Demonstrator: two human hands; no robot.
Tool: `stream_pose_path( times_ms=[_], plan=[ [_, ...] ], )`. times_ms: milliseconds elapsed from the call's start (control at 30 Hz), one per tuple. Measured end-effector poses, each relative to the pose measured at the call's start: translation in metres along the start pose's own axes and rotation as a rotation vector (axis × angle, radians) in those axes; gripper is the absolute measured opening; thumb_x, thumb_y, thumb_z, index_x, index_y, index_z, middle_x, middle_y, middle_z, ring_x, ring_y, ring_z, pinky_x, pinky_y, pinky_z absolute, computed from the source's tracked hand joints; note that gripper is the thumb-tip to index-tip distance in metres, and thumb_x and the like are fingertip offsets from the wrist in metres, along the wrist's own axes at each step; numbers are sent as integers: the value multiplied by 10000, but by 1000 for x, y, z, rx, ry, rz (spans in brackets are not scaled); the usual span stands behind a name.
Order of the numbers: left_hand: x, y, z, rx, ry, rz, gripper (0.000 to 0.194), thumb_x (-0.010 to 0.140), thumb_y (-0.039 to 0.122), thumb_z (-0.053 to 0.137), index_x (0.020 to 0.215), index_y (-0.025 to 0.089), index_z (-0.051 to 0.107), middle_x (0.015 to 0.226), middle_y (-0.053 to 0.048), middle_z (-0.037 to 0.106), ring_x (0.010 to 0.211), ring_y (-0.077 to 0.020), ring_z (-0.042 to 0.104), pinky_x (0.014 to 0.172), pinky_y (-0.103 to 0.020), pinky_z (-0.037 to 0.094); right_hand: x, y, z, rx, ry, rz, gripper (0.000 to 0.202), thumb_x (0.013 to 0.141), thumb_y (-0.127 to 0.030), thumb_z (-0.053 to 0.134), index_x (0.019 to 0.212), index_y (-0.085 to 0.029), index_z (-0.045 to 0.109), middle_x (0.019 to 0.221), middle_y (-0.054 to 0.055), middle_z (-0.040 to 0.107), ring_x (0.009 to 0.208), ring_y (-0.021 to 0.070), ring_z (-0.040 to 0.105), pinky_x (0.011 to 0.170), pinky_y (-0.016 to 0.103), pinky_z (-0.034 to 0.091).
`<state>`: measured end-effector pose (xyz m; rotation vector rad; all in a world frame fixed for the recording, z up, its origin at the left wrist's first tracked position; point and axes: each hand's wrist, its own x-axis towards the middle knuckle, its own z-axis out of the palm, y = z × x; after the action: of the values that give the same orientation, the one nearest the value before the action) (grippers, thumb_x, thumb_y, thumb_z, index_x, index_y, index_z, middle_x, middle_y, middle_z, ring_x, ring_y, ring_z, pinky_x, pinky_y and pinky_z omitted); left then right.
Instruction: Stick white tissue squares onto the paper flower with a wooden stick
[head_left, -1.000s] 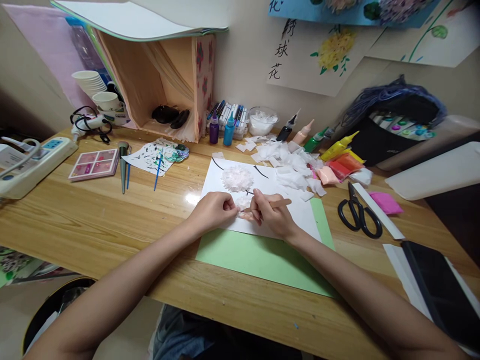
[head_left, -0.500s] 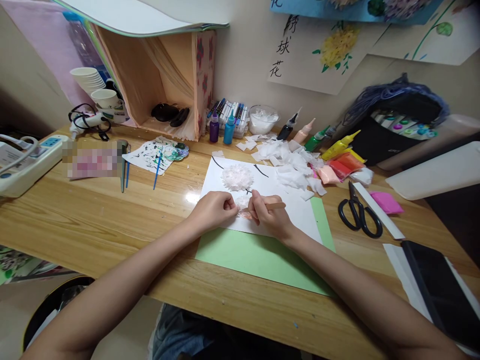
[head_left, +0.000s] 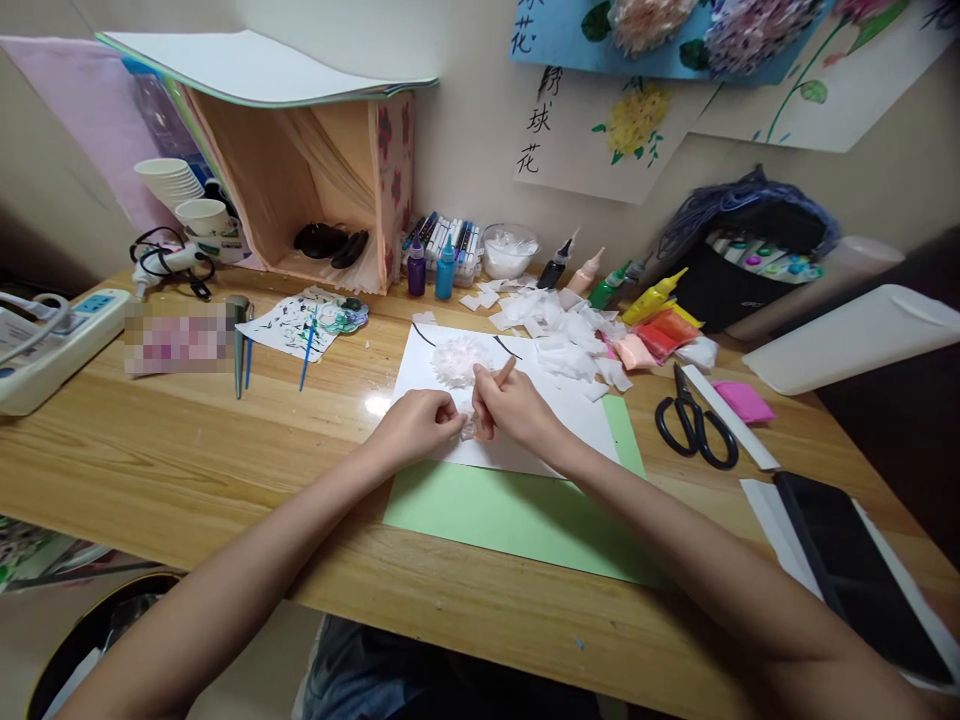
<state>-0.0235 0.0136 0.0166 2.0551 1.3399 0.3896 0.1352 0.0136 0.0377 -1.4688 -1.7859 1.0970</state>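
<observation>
My left hand [head_left: 421, 425] rests on the white paper [head_left: 570, 430], thumb and forefinger pinched together at a small, pale tissue piece [head_left: 469, 428]. Close beside it on the right, my right hand [head_left: 517, 408] is closed around a flat wooden stick [head_left: 508, 369]; its upper end shows above the fist and its lower end is hidden. Just beyond my hands, a fluffy pale-pink paper flower [head_left: 459, 360] sits on the paper near dark painted strokes. A light-green sheet [head_left: 517, 520] lies beneath the white paper.
Torn white tissue pieces [head_left: 555, 325] are heaped behind the paper's right side. Paint bottles [head_left: 444, 270], markers and a glass bowl [head_left: 510, 250] line the wall. Black-handled scissors [head_left: 696, 425] and a black case [head_left: 855, 560] lie right; paintbrushes [head_left: 307, 355] and a power strip [head_left: 67, 345] left.
The wooden stick has swung from pointing sideways to more upright as my right hand turned. The camera view has shifted slightly. My left hand keeps its pinch at nearly the same place on the paper.
</observation>
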Motion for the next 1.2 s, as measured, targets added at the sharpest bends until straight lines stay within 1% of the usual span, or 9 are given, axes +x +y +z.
stream_pose_path(
  times_ms=[100, 167, 300, 533, 733, 833, 1000, 1133, 1200],
  plan=[
    [0, 0, 0, -1, 7, -13, 293, 792, 396, 497, 642, 173, 613, 641, -22, 638, 582, -134, 516, 517, -237, 289, -21, 8, -6, 58, 18, -165, 591, 950, -434, 285, 435, -197, 450, 393, -9, 492, 436, 107, 498, 574, 238, 423],
    [0, 0, 1, -1, 10, -19, 285, 788, 397, 501, 655, 173, 618, 654, -23, 641, 601, -138, 525, 519, -236, 291, -32, 13, -8, 42, 39, -253, 589, 956, -438, 267, 443, -201, 434, 417, -8, 483, 440, 103, 474, 585, 243, 423],
    [0, -1, 2, -1, 10, -18, 276, 786, 391, 500, 665, 173, 619, 654, -20, 634, 604, -137, 519, 523, -238, 291, -40, 18, -5, -67, 36, -384, 565, 966, -387, 235, 468, -205, 431, 444, -1, 489, 439, 102, 461, 552, 250, 397],
    [0, 1, 1, 6, 14, -28, 263, 780, 370, 498, 638, 173, 598, 632, -14, 619, 587, -132, 502, 519, -239, 285, -35, 20, 7, -258, 10, -482, 485, 954, -272, 255, 491, -203, 381, 439, -14, 446, 426, 94, 434, 528, 247, 358],
    [-2, 3, 0, 36, 7, -42, 264, 793, 366, 487, 640, 174, 584, 663, -17, 635, 610, -136, 513, 525, -239, 283, -34, 27, 12, -296, 86, -557, 453, 948, -230, 274, 514, -196, 397, 442, -7, 462, 419, 93, 439, 510, 241, 349],
    [-3, 6, -1, 56, 3, -57, 286, 805, 391, 478, 644, 177, 581, 675, -17, 639, 611, -136, 510, 525, -242, 274, -34, 29, 11, -299, 114, -567, 453, 949, -227, 278, 512, -196, 393, 440, -7, 456, 417, 91, 435, 504, 237, 348],
    [-4, 9, -2, 95, 7, -101, 323, 819, 428, 468, 659, 182, 600, 698, -22, 654, 614, -141, 513, 523, -250, 259, -33, 30, 9, -289, 105, -529, 479, 955, -258, 266, 493, -200, 378, 433, -7, 452, 412, 89, 436, 502, 238, 352],
    [-4, 10, -1, 105, 5, -90, 344, 828, 436, 461, 656, 180, 613, 704, -26, 659, 614, -141, 515, 523, -252, 254, -31, 28, 9, -260, 83, -450, 519, 960, -315, 256, 470, -202, 387, 423, -2, 463, 412, 95, 452, 510, 243, 367],
    [-4, 10, -1, 111, -1, -96, 346, 827, 436, 462, 653, 181, 618, 699, -26, 660, 612, -141, 515, 522, -253, 252, -29, 23, 10, -220, 83, -381, 553, 961, -354, 257, 445, -204, 389, 409, 2, 471, 419, 102, 473, 534, 248, 389]
  ],
)
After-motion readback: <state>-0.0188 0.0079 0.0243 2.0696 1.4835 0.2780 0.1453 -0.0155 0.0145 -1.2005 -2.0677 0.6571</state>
